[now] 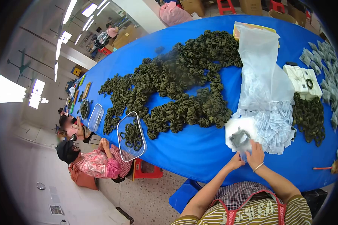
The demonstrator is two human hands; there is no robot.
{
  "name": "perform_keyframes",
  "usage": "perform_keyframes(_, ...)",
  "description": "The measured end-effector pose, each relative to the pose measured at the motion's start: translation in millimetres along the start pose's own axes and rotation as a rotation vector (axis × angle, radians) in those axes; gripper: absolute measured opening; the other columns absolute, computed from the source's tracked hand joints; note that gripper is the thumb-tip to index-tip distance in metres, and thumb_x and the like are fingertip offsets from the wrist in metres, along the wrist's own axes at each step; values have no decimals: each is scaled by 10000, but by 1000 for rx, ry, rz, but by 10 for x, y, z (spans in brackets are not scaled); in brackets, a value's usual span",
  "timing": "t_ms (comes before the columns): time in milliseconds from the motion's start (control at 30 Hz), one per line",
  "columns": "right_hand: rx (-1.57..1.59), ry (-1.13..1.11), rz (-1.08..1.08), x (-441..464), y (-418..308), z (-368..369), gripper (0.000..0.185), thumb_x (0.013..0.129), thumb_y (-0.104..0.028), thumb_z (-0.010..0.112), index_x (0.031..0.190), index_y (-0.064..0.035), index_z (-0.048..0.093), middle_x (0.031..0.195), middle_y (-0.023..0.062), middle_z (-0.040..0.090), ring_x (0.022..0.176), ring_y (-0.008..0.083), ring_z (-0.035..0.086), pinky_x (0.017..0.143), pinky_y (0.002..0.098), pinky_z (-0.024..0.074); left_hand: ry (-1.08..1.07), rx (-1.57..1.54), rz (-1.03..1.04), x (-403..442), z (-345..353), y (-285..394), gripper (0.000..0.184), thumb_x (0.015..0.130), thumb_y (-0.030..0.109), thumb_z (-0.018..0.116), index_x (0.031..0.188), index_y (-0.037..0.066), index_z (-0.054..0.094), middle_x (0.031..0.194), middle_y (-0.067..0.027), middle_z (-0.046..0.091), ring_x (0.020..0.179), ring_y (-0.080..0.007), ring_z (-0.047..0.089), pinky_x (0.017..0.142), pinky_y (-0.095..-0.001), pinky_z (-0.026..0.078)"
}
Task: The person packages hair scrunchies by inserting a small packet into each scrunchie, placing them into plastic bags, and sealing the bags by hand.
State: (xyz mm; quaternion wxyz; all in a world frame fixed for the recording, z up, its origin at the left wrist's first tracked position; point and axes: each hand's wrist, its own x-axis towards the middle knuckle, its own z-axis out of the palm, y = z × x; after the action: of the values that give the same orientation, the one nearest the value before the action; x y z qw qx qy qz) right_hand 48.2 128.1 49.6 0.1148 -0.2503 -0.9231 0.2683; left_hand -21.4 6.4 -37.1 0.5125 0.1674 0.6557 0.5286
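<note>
My left hand [235,161] and my right hand [255,154] are close together at the near table edge. Between them is a small clear plastic bag [241,139] with something dark greyish in it, too blurred to name. The fingers of both hands are closed on the bag's near end. Beneath the bag lies a white stack of flat sheets [231,126]. Just beyond my right hand spreads a heap of small pale packets [276,129], spilling from a large translucent plastic bag [257,63]. A bracelet circles my right wrist.
Dark green scrunchies [184,78] cover much of the blue table [199,150]; another heap [309,120] lies right, beside white bundles [302,80]. Bagged pieces [328,67] line the right edge. A clear basket [131,138] holds scrunchies near a seated co-worker [97,161].
</note>
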Motion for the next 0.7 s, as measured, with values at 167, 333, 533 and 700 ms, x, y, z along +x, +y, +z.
perform_keyframes(167,-329,184,-571,365,97,-130,388,669,-107,641,1047,-108,556,1026,110,529,890,274,530,663,377,464,-73,48,-140,-54,36,265,471,651,25,644,1072,-72,456,698,-62,559,596,-116,529,513,-253,421)
perform_keyframes(333,-308,-27,-391,441,402,400,256,706,-101,576,961,-99,557,936,92,521,795,252,550,587,371,465,-191,89,-159,-7,64,415,676,638,28,635,1230,-96,331,721,-70,554,617,-132,536,519,-252,431)
perform_keyframes(533,-290,237,-320,371,116,124,291,719,-83,577,1008,-90,542,1016,126,524,871,297,563,635,402,468,474,535,-95,-36,88,234,691,720,180,645,1273,-54,302,834,-191,613,742,-316,623,642,-418,483)
perform_keyframes(700,-133,35,106,201,664,390,338,747,-87,575,1081,-92,524,1087,160,526,926,345,542,685,422,459,765,649,-69,-59,255,615,560,822,260,558,1253,-11,325,931,-250,620,803,-445,606,700,-537,454)
